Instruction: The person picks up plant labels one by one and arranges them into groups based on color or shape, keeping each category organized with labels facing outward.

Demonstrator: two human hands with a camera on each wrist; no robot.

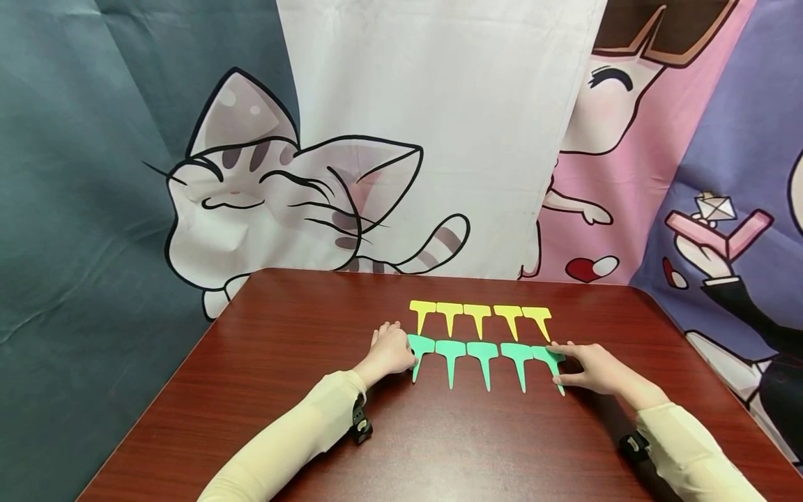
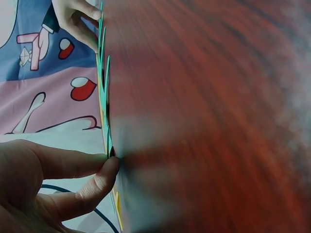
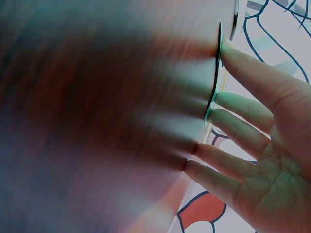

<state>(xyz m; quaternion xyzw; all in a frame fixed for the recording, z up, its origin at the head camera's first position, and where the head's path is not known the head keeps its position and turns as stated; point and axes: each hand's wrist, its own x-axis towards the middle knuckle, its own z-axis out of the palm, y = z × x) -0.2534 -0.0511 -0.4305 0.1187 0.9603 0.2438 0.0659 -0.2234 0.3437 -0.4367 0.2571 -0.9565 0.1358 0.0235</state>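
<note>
Several green T-shaped plant labels (image 1: 483, 352) lie in a row on the table, stems toward the person. At the left end of the row, the left hand (image 1: 390, 351) pinches the edge of a green plant label (image 1: 422, 346) between thumb and forefinger. The left wrist view shows those fingertips (image 2: 111, 167) meeting at the label. Over at the right end, the right hand (image 1: 592, 368) has its fingers spread and fairly straight. Its thumb (image 3: 231, 53) and two fingertips touch the rightmost green label (image 1: 553, 359), which appears edge-on in the right wrist view.
Behind the green row lies a row of several smaller yellow T-shaped plant labels (image 1: 449, 309). The reddish-brown wooden table (image 1: 477, 446) reaches back to a cartoon-printed cloth (image 1: 439, 84). Both wrists wear black straps (image 1: 360, 422).
</note>
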